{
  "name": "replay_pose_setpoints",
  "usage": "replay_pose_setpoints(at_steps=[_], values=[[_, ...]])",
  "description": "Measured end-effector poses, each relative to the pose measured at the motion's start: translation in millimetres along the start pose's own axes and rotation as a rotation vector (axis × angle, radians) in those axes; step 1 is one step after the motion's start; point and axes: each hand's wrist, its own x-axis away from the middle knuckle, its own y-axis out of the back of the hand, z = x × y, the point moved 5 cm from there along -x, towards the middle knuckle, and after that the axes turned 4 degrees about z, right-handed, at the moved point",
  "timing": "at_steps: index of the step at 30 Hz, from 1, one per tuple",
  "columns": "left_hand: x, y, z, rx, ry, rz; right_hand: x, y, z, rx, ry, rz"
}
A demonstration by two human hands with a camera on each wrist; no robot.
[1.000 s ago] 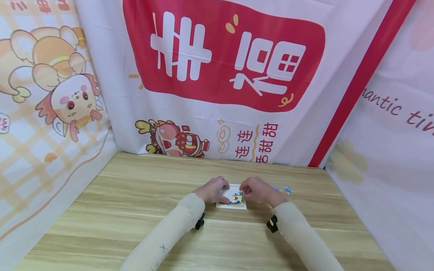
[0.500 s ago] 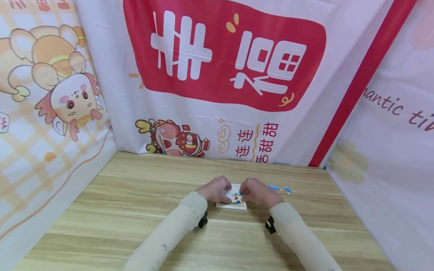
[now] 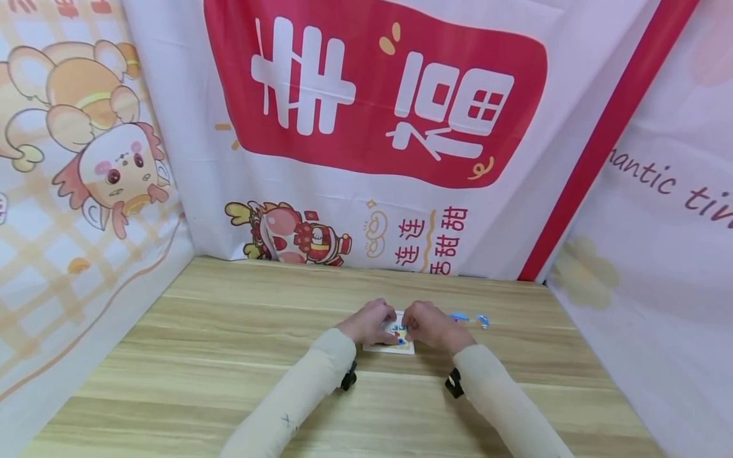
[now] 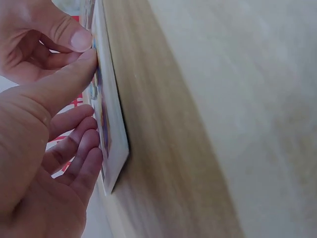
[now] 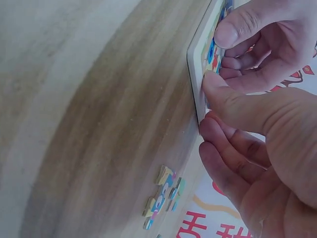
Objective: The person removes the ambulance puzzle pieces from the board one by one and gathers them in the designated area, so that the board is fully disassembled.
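Note:
A small white-framed jigsaw puzzle board (image 3: pixel 389 349) lies flat on the table, part of its colourful picture showing between the hands. My left hand (image 3: pixel 375 323) reaches over the board's left part. In the left wrist view its thumb (image 4: pixel 81 74) presses on the picture, while the loosely bent fingers rest at the board's edge. My right hand (image 3: pixel 428 326) is over the right side. The right wrist view shows its thumb (image 5: pixel 218 84) touching the picture near the white rim (image 5: pixel 194 59), with fingers loosely bent beside the far edge. The thumbs cover part of the picture.
Several loose jigsaw pieces (image 5: pixel 159 198) lie on the wooden table (image 3: pixel 229 356), just beyond the right hand. Printed cloth hangings (image 3: pixel 366 127) stand at the back and both sides. Black straps (image 3: pixel 454 383) circle the wrists.
My left hand has slid a little to the right across the board, covering more of the picture. My right hand has shifted slightly left, and more of the loose pieces shows behind it.

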Motion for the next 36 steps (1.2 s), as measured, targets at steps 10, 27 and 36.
replay_pose_setpoints(at_steps=[10, 27, 36], values=[[-1.1, -3.0, 1.3, 0.018, 0.039, 0.011, 3.0, -1.2, -8.1, -0.050, 0.000, -0.079], [-0.5, -0.2, -2.8, -0.007, 0.045, 0.009, 3.5, 7.2, -26.8, -0.233, -0.076, -0.117], [0.2, 0.3, -3.6, -0.005, 0.075, 0.017, 27.4, 32.7, -49.5, -0.244, -0.074, -0.145]])
